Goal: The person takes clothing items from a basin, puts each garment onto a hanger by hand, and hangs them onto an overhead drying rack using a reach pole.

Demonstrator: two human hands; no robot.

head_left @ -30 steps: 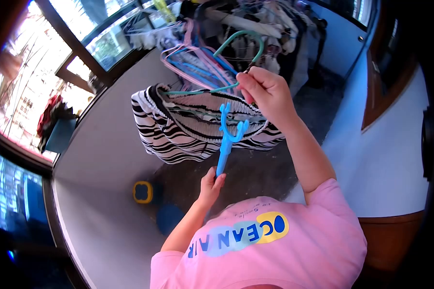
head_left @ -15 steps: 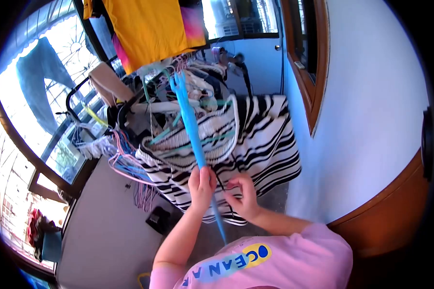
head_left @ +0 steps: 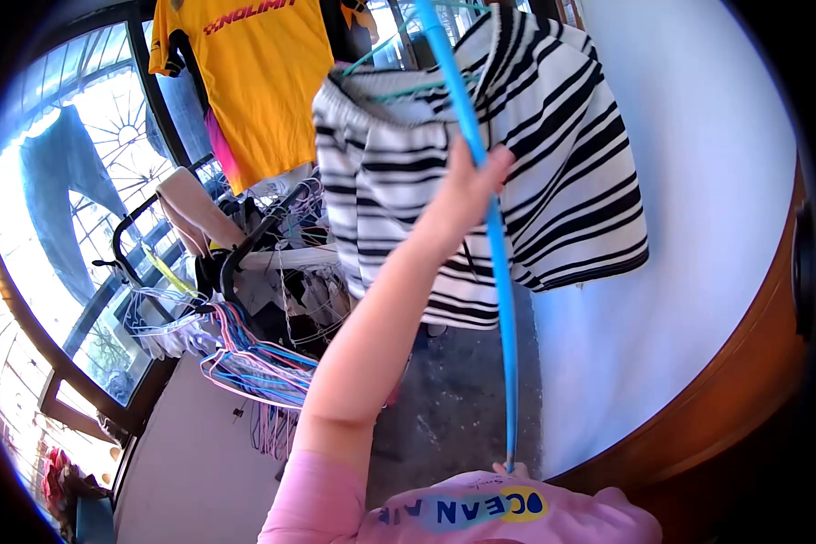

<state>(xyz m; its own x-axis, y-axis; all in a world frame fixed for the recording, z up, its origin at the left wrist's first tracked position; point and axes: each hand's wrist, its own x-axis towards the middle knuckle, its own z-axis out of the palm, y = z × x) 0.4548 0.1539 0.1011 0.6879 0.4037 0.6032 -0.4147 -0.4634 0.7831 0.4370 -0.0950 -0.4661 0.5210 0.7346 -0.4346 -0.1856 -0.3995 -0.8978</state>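
Nearest, the right hand (head_left: 514, 469) is at the lower end of a blue pole (head_left: 503, 281), its grip too hidden to tell. Farther up, the left hand (head_left: 471, 185) wraps the pole. Beyond, striped shorts (head_left: 558, 181) hang on a green hanger (head_left: 412, 91); far left hangs a yellow shirt (head_left: 263, 91).

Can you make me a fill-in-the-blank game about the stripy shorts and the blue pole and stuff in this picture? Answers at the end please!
1. The grip higher up the blue pole is the person's ____ one.
2. The stripes on the shorts are black and ____.
3. The big letters on the hanging yellow shirt spell ____.
4. The T-shirt the person is wearing is coloured ____.

Missing words: left; white; NOLIMIT; pink.
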